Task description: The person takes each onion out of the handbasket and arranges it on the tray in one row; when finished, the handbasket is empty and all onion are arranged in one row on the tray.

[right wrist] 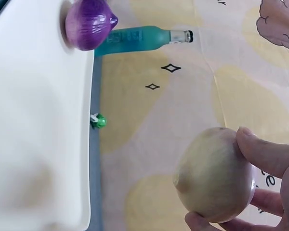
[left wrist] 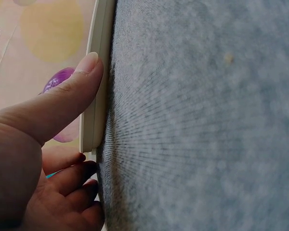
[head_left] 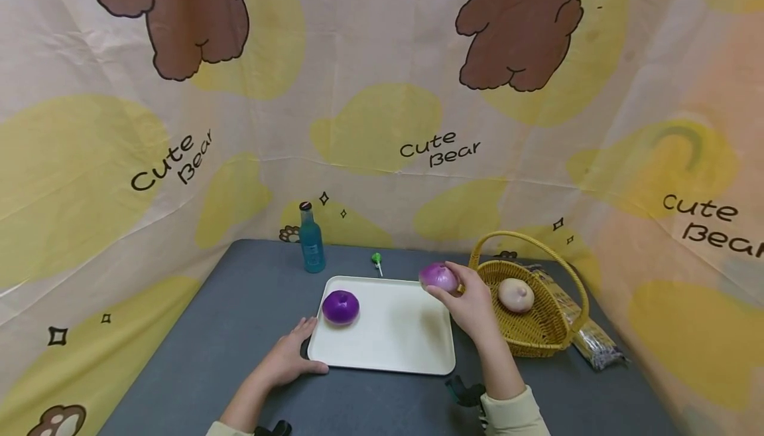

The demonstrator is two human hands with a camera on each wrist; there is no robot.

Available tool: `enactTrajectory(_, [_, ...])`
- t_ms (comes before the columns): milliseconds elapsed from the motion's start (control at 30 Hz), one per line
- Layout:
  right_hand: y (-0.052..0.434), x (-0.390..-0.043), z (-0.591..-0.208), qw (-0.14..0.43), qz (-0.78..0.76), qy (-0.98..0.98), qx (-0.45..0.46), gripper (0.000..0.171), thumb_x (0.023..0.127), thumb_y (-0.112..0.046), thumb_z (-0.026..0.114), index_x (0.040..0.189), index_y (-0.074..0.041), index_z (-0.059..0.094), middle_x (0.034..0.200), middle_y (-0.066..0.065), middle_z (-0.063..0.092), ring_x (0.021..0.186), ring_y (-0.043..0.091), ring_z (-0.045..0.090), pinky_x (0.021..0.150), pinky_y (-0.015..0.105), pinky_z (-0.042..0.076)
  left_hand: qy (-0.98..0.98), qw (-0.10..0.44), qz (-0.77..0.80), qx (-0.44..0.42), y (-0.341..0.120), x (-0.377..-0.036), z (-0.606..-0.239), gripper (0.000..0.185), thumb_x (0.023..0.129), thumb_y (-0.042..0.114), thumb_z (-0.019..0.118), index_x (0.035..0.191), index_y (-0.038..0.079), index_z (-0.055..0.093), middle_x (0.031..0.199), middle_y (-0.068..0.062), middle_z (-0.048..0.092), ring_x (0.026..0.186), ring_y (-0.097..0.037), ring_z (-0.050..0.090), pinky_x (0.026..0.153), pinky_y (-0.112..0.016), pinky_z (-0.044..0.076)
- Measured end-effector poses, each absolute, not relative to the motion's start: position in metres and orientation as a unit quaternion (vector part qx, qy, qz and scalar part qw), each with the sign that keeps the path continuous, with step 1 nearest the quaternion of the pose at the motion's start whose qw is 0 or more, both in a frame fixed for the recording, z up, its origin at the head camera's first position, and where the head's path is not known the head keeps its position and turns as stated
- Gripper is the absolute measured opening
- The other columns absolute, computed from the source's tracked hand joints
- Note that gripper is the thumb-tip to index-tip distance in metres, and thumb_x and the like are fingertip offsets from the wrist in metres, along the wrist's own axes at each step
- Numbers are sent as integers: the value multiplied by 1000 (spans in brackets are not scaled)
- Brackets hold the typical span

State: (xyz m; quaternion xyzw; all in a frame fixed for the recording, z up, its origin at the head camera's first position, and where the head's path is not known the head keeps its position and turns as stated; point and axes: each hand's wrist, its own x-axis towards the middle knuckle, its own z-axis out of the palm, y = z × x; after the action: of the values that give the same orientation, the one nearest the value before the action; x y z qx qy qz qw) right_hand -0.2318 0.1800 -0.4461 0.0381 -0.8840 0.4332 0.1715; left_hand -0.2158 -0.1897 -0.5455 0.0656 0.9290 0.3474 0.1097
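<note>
Above the tray's (head_left: 394, 330) right end, toward its far corner, the right hand (head_left: 474, 306) is holding the mauve onion (head_left: 438, 277), thumb and fingers curving around one side only. That one-sided grip could be letting the smooth, round skin slip, with the onion dropping and rolling over the desk (head_left: 251, 303). Straddling the tray's near left corner, the left hand (head_left: 289, 354) is holding the tray, thumb along its near edge; too hard a press could be sliding or tipping it. By the tray's left edge, the dark onion (head_left: 341, 307) is sitting loose, so such a jolt could be setting it rolling. Toward the desk's right edge, the basket (head_left: 537, 348) is carrying the white onion (head_left: 516, 295); its raised handle (head_left: 507, 233) could be catching the right wrist. Along the desk's far edge, the lollipop (head_left: 377, 260) and upright bottle (head_left: 312, 240) are risking a knock from a runaway onion.
</note>
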Motion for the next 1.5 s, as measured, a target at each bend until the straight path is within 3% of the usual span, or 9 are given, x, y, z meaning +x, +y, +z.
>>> enactTrajectory(667, [144,-235,-456,132,496,-857,53,66,79,-32,88,134,-6,64,135,17,61,122,32,60,93,45,58,931,112,342,65,-190,-214,-544,111,67,42,92,154,0,38,161,-22,34,151,-45,24,114,-72,21])
enactTrajectory(1033, [130,-244,-469,121,494,-860,36,67,78,-40,87,133,-11,64,133,14,64,117,32,63,90,47,58,929,114,347,65,-189,-215,-544,111,68,41,92,154,-1,37,161,-22,34,152,-44,23,115,-71,20])
enactTrajectory(1500, [108,-254,-495,97,498,-861,50,64,79,-39,86,130,-7,65,127,16,67,106,32,68,82,41,58,929,111,347,68,-189,-216,-545,112,67,42,92,154,-1,37,161,-22,34,152,-44,23,117,-70,19])
